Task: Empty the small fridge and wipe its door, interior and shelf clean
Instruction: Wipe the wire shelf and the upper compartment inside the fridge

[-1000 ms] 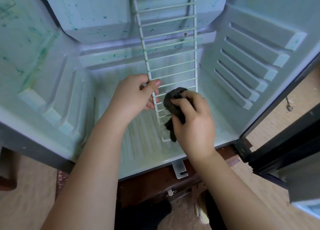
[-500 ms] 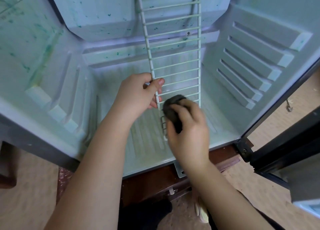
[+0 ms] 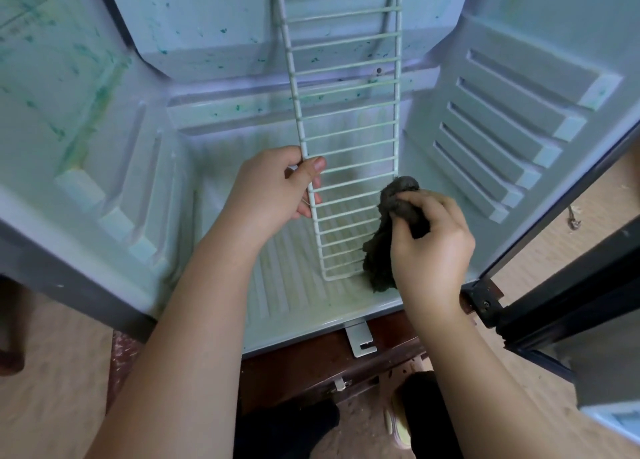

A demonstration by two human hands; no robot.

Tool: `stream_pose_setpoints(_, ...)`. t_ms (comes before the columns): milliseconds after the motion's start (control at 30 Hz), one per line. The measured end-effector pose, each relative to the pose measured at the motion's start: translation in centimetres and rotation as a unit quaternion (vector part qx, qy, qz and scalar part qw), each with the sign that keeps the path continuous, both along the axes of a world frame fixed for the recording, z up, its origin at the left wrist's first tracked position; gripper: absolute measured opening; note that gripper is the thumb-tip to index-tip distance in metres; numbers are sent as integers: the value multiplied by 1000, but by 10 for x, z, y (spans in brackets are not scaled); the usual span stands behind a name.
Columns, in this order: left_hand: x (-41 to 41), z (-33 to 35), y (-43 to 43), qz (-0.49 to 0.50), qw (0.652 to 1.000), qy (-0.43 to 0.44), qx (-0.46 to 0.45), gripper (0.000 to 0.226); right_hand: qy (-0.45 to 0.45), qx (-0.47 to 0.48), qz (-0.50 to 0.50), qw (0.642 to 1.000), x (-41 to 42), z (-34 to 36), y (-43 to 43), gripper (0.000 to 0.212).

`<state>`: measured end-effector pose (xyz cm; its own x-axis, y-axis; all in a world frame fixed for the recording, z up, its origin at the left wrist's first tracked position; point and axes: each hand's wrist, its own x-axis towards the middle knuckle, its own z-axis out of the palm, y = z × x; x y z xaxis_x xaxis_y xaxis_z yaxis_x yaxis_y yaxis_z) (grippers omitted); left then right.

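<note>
A white wire shelf (image 3: 346,112) stands on end inside the open small fridge (image 3: 221,147), its lower end on the ribbed floor. My left hand (image 3: 277,188) grips the shelf's left rail with thumb and fingers curled round it. My right hand (image 3: 429,244) holds a dark grey rag (image 3: 384,237) against the shelf's lower right rail. The fridge's walls and back carry green specks and smears.
Ribbed shelf supports (image 3: 502,129) line the right wall and smaller ledges (image 3: 114,216) the left wall. The dark fridge door (image 3: 571,306) hangs open at right. A dark wooden stand (image 3: 311,365) sits under the fridge, on a tan floor (image 3: 52,389).
My right hand has carried the rag from the shelf's lower left part across to its lower right rail. My left hand keeps its grip on the left rail.
</note>
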<state>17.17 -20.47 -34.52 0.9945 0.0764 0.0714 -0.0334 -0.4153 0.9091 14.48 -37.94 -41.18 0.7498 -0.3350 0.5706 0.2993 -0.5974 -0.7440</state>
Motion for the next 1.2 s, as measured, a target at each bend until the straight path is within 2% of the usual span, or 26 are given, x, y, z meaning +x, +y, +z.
stream_pose_setpoints(133,-1,0,1,-7,1000,1,1,26,-112,-65,13,992,-1,13,-5,19)
stream_pose_setpoints(267,0,0,0,-8,1000,4,-2,28,15,-76,80,994,2,2,-6,31)
stream_pose_setpoints(400,-1,-1,0,7,1000,-5,11,28,-9,-86,61,994,-1,-11,-8,15)
stream_pose_setpoints(467,-2,-1,-1,10,1000,-12,17,28,0,-98,57,994,-1,-14,-14,14)
stream_pose_setpoints(667,-4,0,-2,16,999,-19,31,27,114,-119,59,985,-20,-30,-29,18)
stream_pose_setpoints(733,-4,0,-2,17,999,-16,31,27,111,-117,47,986,-20,-25,-30,19)
stream_pose_setpoints(867,-5,1,-1,16,999,-16,33,27,-10,-83,49,995,-2,8,-18,27)
stream_pose_setpoints(933,-5,1,-1,15,999,-15,30,27,-28,-54,69,996,7,13,-8,24)
stream_pose_setpoints(1033,-4,0,0,16,999,-9,29,28,-16,-25,60,998,11,7,-5,9)
stream_pose_setpoints(1200,-2,-2,0,17,999,-10,37,28,59,-62,56,995,-6,-21,-25,19)
